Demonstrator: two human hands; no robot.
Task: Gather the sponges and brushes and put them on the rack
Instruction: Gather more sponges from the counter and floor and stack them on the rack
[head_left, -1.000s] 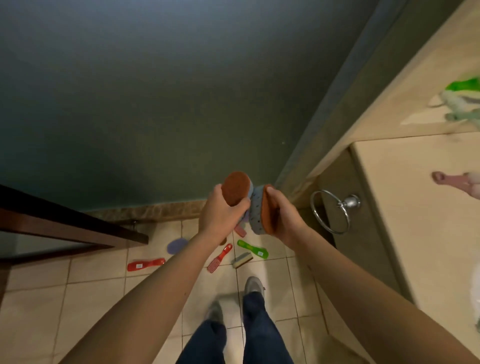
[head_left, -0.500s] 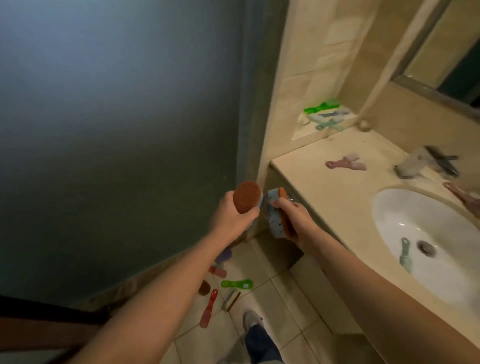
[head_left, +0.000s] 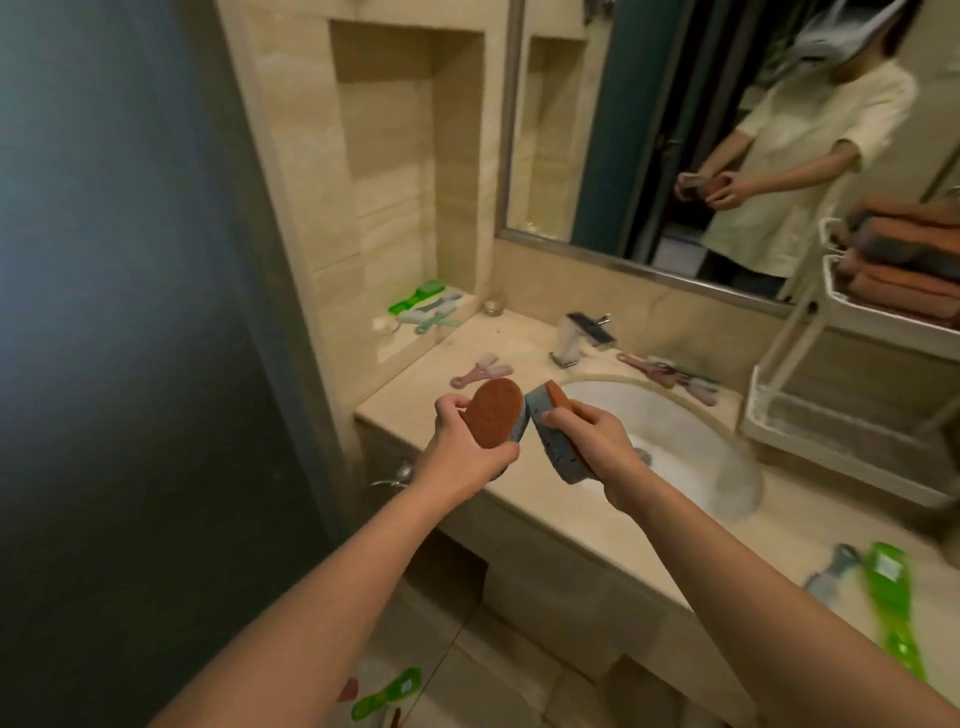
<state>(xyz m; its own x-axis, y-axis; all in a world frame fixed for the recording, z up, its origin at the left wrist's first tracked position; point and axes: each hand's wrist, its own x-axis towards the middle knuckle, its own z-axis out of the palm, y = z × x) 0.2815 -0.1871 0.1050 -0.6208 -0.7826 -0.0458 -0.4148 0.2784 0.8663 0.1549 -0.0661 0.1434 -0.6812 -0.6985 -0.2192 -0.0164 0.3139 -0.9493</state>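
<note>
I am judging a drop to be the main risk here. I am carrying both sponges high over the countertop (head_left: 415, 402) and the sink basin (head_left: 691, 431), and a loosening pinch would be sending one into the bowl or down to the floor, where a green floor brush (head_left: 387, 693) is lying. The rack (head_left: 779, 358) is standing well to my right, past the basin. Folded towels (head_left: 904, 249) are filling its upper tier, so I am expecting to aim for the lower wire tier. Swinging my arms that way, I could be clipping the faucet (head_left: 579, 338) or sweeping the long green brush (head_left: 891, 597) off the counter's near edge. I am also risking leaving things behind, since pink brushes (head_left: 480, 373) are lying on the counter, with rear brushes (head_left: 670, 376) behind the basin and niche brushes (head_left: 423, 312) in the wall recess. My left hand (head_left: 462, 452) is curling round the left sponge (head_left: 496, 418), whose brown scrubbing face is turning toward me. My right hand (head_left: 597, 441) is pinching the right sponge (head_left: 558, 447) by its blue foam side, whose orange face is pointing away to the right. Both hands are gripping, so neither is free. The sponges are meeting at their blue edges between my hands, but I cannot tell whether they are actually touching.
</note>
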